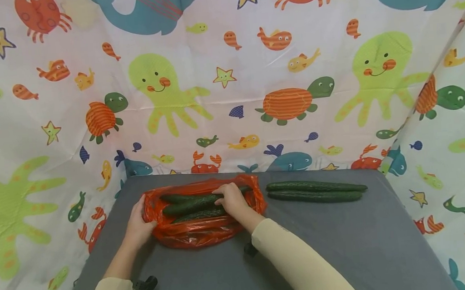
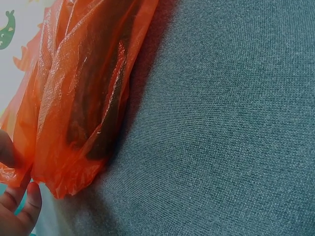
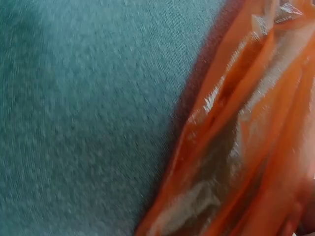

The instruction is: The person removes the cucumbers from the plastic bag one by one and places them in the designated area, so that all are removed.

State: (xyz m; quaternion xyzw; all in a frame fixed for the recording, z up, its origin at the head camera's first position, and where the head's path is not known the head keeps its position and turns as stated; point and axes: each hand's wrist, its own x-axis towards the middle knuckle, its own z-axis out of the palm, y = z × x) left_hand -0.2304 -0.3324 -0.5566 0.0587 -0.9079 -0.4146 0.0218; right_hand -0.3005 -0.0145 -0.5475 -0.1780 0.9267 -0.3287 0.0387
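A thin orange-red plastic bag (image 1: 198, 234) lies open on the table with several long green cucumbers (image 1: 188, 206) inside. My left hand (image 1: 138, 223) grips the bag's left end; in the left wrist view, fingers (image 2: 32, 204) pinch its crumpled plastic (image 2: 54, 162). Over the bag's right half, my right hand (image 1: 235, 204) reaches in with fingers curled at a cucumber, its fingertips partly hidden. In the right wrist view only a blurred bit of that hand (image 3: 302, 196) shows at the right edge, beside the bag (image 3: 236, 147). Dark cucumber shapes show through the plastic.
Two more cucumbers (image 1: 316, 191) lie side by side on the grey table (image 1: 338, 241), right of the bag. A white curtain (image 1: 222, 114) printed with sea animals stands behind the table and along both sides.
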